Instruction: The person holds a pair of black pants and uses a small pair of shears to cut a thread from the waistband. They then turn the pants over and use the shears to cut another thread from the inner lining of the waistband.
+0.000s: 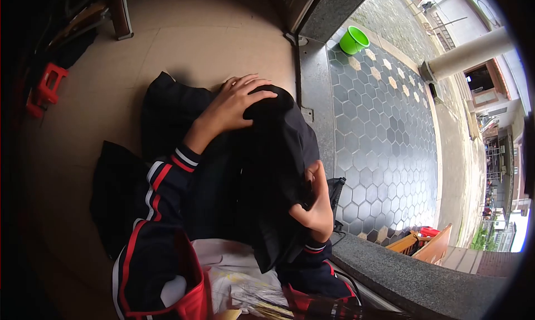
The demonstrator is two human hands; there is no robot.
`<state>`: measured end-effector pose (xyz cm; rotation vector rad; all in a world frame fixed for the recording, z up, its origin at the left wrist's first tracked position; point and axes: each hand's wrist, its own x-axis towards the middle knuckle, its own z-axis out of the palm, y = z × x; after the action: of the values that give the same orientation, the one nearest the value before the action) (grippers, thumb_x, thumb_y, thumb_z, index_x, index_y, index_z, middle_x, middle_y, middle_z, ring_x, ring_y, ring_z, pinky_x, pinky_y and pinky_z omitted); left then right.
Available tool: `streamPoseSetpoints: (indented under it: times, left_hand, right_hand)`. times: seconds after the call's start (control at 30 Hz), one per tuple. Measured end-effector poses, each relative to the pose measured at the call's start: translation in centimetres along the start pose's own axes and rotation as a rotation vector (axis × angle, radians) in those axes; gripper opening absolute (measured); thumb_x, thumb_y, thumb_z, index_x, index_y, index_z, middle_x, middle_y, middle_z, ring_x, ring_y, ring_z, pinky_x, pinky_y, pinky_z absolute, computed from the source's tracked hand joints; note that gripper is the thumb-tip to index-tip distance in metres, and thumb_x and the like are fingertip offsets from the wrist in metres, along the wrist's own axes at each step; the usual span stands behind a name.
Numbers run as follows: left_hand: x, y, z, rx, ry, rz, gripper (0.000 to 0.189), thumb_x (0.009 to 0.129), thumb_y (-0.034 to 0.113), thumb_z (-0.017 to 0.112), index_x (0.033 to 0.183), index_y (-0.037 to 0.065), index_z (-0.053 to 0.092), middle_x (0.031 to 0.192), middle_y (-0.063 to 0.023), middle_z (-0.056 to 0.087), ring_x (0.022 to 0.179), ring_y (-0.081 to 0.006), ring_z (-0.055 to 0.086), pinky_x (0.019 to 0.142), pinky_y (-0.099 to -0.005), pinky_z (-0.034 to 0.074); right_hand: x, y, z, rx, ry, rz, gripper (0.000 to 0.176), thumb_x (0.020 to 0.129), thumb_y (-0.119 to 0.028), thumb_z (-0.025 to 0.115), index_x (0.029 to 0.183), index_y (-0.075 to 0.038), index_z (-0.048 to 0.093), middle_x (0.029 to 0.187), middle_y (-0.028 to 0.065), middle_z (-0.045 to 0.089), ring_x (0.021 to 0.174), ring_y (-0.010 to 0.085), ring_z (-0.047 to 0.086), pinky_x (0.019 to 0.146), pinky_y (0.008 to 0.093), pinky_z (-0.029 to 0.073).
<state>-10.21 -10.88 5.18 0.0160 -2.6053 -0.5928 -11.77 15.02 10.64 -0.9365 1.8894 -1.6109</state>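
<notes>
A black garment (278, 147) lies bunched over my lap, its exact kind hidden by the folds. On its far end rests my left hand (237, 102), fingers stretched out and thumb apart against the cloth. My right hand (317, 205) is closed at the garment's right side, with its fingers curled into the fabric and partly hidden by it. Dark cloth of the same tone (175, 105) spreads beyond my left forearm. Both my sleeves are navy with red and white stripes.
A red plastic stool (51, 83) is at the left, near metal chair legs (121, 19). A stone door sill (316, 97) runs along my right. Outside, a bright green bucket (354, 40) stands on hexagonal tiles (384, 153), with a wooden piece of furniture (433, 246) farther down.
</notes>
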Motion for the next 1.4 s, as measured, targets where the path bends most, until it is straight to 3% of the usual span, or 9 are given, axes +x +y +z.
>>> streamPoseSetpoints:
  times: [0.2, 0.3, 0.5, 0.6, 0.73, 0.93, 1.07, 1.2, 1.4]
  left_hand:
    - [2.2, -1.4, 2.7, -0.003, 0.217, 0.160, 0.022, 0.069, 0.004, 0.058, 0.091, 0.008, 0.059, 0.099, -0.0040, 0.060, 0.095, -0.0252, 0.058, 0.083, -0.0340, 0.044]
    - [4.0, -1.5, -1.0, 0.112, 0.473, 0.082, 0.015, 0.072, 0.005, 0.053, 0.085, 0.009, 0.059, 0.088, -0.0009, 0.058, 0.078, -0.0226, 0.059, 0.068, -0.0321, 0.047]
    - [7.4, -1.1, -9.7, 0.628, 0.689, 0.227, 0.031, 0.068, -0.007, 0.051, 0.091, 0.011, 0.060, 0.088, -0.0006, 0.056, 0.083, -0.0227, 0.058, 0.071, -0.0320, 0.046]
    - [7.9, 1.0, -14.3, 0.723, 0.894, 0.295, 0.007, 0.074, 0.000, 0.055, 0.080, 0.005, 0.056, 0.080, -0.0082, 0.048, 0.076, -0.0246, 0.053, 0.066, -0.0339, 0.043]
    - [3.8, 2.0, -17.6, 0.610, 0.814, 0.277, 0.041, 0.064, -0.013, 0.047, 0.096, 0.009, 0.060, 0.098, -0.0044, 0.058, 0.093, -0.0238, 0.058, 0.079, -0.0326, 0.045]
    - [-6.0, 5.1, -16.8, 0.094, -0.102, -0.053, 0.056, 0.054, -0.017, 0.041, 0.100, 0.004, 0.064, 0.114, -0.0115, 0.057, 0.096, -0.0292, 0.058, 0.081, -0.0329, 0.047]
    - [-11.2, 3.6, -15.2, -0.375, -0.652, -0.240, 0.048, 0.054, -0.008, 0.045, 0.097, 0.003, 0.064, 0.099, -0.0193, 0.062, 0.089, -0.0310, 0.060, 0.071, -0.0282, 0.049]
    - [-16.0, -0.1, -11.8, -0.822, -0.521, -0.234, 0.040, 0.054, 0.005, 0.047, 0.090, -0.004, 0.063, 0.082, -0.0213, 0.063, 0.083, -0.0255, 0.063, 0.071, -0.0264, 0.047]
    - [-15.6, -3.4, -6.0, -1.468, 0.091, -0.860, 0.026, 0.074, 0.017, 0.042, 0.083, -0.003, 0.056, 0.086, -0.0088, 0.061, 0.074, -0.0127, 0.057, 0.070, -0.0227, 0.045]
  right_hand:
    - [-5.0, -1.8, -1.0, 0.208, 0.255, -0.169, 0.043, 0.046, -0.013, 0.064, 0.077, -0.005, 0.036, 0.075, 0.0017, 0.032, 0.065, 0.0122, 0.033, 0.060, 0.0210, 0.029]
    - [-4.0, -2.4, -3.7, -0.295, 0.225, -0.179, 0.049, 0.048, -0.002, 0.068, 0.089, -0.001, 0.041, 0.073, 0.0056, 0.046, 0.063, 0.0135, 0.045, 0.058, 0.0238, 0.038]
    - [7.1, -0.2, -7.3, -0.717, 0.777, -0.256, 0.036, 0.060, 0.006, 0.051, 0.094, -0.005, 0.048, 0.074, 0.0137, 0.058, 0.070, 0.0342, 0.059, 0.063, 0.0348, 0.043]
    - [9.5, -2.7, -7.1, -0.828, 0.998, -0.436, 0.035, 0.059, 0.008, 0.051, 0.091, -0.004, 0.051, 0.075, 0.0132, 0.059, 0.072, 0.0328, 0.060, 0.066, 0.0351, 0.045]
    - [9.0, -4.3, -6.1, -0.851, 1.003, -0.647, 0.035, 0.058, 0.010, 0.049, 0.090, -0.004, 0.056, 0.078, 0.0128, 0.060, 0.077, 0.0295, 0.062, 0.070, 0.0345, 0.046]
    - [3.3, -0.6, -6.8, -0.680, 0.376, 0.060, 0.048, 0.059, 0.012, 0.043, 0.100, -0.006, 0.060, 0.090, 0.0154, 0.063, 0.082, 0.0306, 0.062, 0.071, 0.0308, 0.045]
    - [-0.1, 0.4, -8.0, -0.802, 0.070, -0.005, 0.046, 0.061, 0.010, 0.049, 0.102, -0.006, 0.059, 0.084, 0.0170, 0.063, 0.073, 0.0351, 0.058, 0.071, 0.0340, 0.044]
    - [-0.3, -0.6, -8.8, -0.711, -0.211, 0.317, 0.034, 0.068, -0.001, 0.061, 0.102, -0.004, 0.058, 0.080, 0.0142, 0.064, 0.074, 0.0289, 0.060, 0.071, 0.0336, 0.044]
    - [7.8, 9.1, -7.7, -0.294, -0.457, 0.260, 0.037, 0.075, -0.023, 0.070, 0.099, 0.002, 0.057, 0.077, 0.0078, 0.062, 0.072, 0.0148, 0.057, 0.069, 0.0281, 0.044]
